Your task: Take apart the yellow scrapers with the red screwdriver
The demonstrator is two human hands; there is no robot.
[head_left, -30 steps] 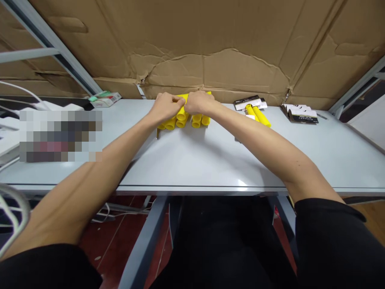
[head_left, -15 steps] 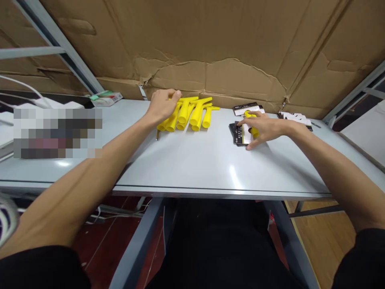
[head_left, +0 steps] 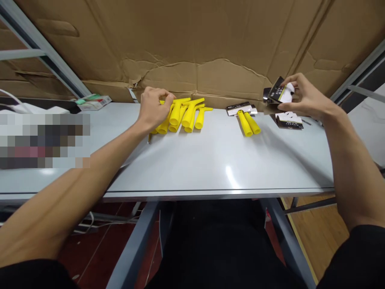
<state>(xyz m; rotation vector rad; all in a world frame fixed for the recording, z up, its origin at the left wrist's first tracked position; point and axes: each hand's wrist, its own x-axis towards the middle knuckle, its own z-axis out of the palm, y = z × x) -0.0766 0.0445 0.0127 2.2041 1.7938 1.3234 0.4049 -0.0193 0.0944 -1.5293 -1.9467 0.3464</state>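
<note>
My right hand (head_left: 305, 96) is raised above the right part of the table, thumb and fingers pinching black-and-white printed cards (head_left: 279, 91). At the left end of a row of yellow hollow tapered pieces with thin angled stems (head_left: 188, 114), my left hand (head_left: 155, 106) has its fingers curled together. Whatever lies between those fingers is hidden. Two more yellow tapered pieces (head_left: 249, 123) lie right of the middle, touching or close to a few flat printed cards (head_left: 240, 109). Below my right hand sits a fanned stack of similar cards (head_left: 289, 120).
Upright cardboard (head_left: 195, 40) backs the white table (head_left: 186, 164). A small green-and-white box (head_left: 94, 102) stands at the back left, near a blurred-out area. A thin metal tip (head_left: 149, 138) sticks out below my left hand. Metal frame posts (head_left: 49, 48) rise at the sides.
My right hand has lifted the printed cards off the table and carried them right. Two yellow pieces lie where it was. My left hand stays at the yellow row; the view has shifted slightly.
</note>
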